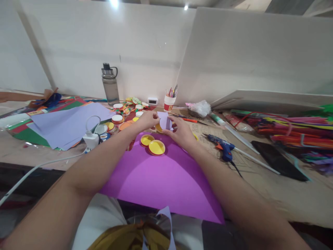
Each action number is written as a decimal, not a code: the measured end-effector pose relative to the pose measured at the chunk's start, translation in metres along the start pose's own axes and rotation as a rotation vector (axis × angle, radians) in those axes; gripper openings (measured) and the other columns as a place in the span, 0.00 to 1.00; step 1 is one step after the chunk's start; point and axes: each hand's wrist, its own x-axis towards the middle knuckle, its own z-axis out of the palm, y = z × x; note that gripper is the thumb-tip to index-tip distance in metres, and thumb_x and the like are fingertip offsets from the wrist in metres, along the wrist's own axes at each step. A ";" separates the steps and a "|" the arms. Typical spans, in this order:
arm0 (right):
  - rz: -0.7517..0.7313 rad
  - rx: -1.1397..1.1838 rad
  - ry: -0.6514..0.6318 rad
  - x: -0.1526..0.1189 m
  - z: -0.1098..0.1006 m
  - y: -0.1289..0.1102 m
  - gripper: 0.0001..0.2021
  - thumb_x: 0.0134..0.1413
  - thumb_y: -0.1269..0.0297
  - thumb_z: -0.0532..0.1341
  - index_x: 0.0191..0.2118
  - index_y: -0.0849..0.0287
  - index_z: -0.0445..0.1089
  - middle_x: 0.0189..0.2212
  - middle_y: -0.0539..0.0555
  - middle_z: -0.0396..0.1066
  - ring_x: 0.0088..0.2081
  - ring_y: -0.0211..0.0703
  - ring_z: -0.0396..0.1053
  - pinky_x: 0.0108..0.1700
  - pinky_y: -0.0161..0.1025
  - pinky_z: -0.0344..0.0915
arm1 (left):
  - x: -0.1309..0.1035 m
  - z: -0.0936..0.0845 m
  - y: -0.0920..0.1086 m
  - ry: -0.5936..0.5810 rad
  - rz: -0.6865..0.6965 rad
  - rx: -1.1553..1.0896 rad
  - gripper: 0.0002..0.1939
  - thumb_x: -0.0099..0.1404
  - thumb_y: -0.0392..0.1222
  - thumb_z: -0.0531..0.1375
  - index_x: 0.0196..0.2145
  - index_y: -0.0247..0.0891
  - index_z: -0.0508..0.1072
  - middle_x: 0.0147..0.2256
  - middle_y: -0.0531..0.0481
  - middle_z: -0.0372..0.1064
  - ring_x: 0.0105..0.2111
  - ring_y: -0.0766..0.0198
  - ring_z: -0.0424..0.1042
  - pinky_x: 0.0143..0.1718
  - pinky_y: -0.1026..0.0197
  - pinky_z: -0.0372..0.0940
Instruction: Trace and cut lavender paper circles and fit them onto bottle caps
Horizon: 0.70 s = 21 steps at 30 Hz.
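Note:
Between my hands is a small piece of lavender paper (164, 121), with a yellow round disc partly showing behind it. My left hand (148, 120) pinches its left side, fingers closed. My right hand (181, 132) grips the right side, where the paper looks bent. Just below lie two shallow round yellow discs with red and white rims; the nearer yellow disc (156, 148) overlaps the smaller-looking yellow disc (147, 140). They rest on a large purple sheet (161, 180) that reaches over the table edge toward my lap.
At left are lavender sheets (70, 121), a white charger (91, 139) with its cable and a water bottle (110, 86). Several decorated discs (118, 119) lie behind my left hand. A pencil cup (169, 102) stands behind. Rightward are a blue glue gun (224, 147), a black phone-like slab (279, 161) and pipe cleaners (291, 133).

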 end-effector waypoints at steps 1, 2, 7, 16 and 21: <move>-0.013 -0.014 0.007 0.000 -0.001 -0.001 0.32 0.48 0.60 0.72 0.59 0.57 0.68 0.51 0.63 0.72 0.47 0.54 0.72 0.47 0.52 0.73 | 0.000 0.000 0.000 -0.017 -0.030 -0.115 0.04 0.60 0.35 0.61 0.28 0.34 0.71 0.27 0.49 0.72 0.25 0.64 0.73 0.27 0.63 0.70; -0.029 -0.026 0.014 0.001 -0.003 -0.002 0.32 0.48 0.61 0.72 0.59 0.58 0.68 0.51 0.64 0.72 0.47 0.54 0.72 0.47 0.52 0.73 | 0.000 0.000 0.000 -0.049 -0.060 -0.236 0.04 0.62 0.37 0.61 0.29 0.35 0.70 0.27 0.49 0.73 0.25 0.63 0.73 0.28 0.61 0.72; -0.067 0.002 0.090 0.002 -0.006 -0.001 0.30 0.49 0.62 0.71 0.59 0.57 0.67 0.51 0.63 0.73 0.48 0.55 0.72 0.47 0.53 0.73 | -0.003 0.002 0.006 -0.263 -0.135 -0.689 0.06 0.69 0.40 0.58 0.39 0.34 0.70 0.30 0.47 0.75 0.28 0.62 0.77 0.33 0.56 0.76; -0.061 -0.045 0.162 0.001 -0.010 0.001 0.31 0.50 0.64 0.70 0.61 0.55 0.67 0.53 0.63 0.71 0.53 0.57 0.69 0.54 0.56 0.68 | -0.003 0.014 0.007 -0.312 -0.032 -0.883 0.13 0.71 0.44 0.56 0.42 0.31 0.74 0.33 0.43 0.77 0.31 0.59 0.77 0.36 0.52 0.75; -0.022 0.015 0.127 0.003 -0.012 -0.002 0.32 0.49 0.63 0.70 0.61 0.54 0.67 0.54 0.62 0.70 0.53 0.56 0.69 0.53 0.54 0.69 | -0.001 0.019 0.000 -0.313 0.060 -0.813 0.15 0.57 0.39 0.69 0.41 0.31 0.75 0.35 0.44 0.77 0.31 0.63 0.76 0.39 0.57 0.74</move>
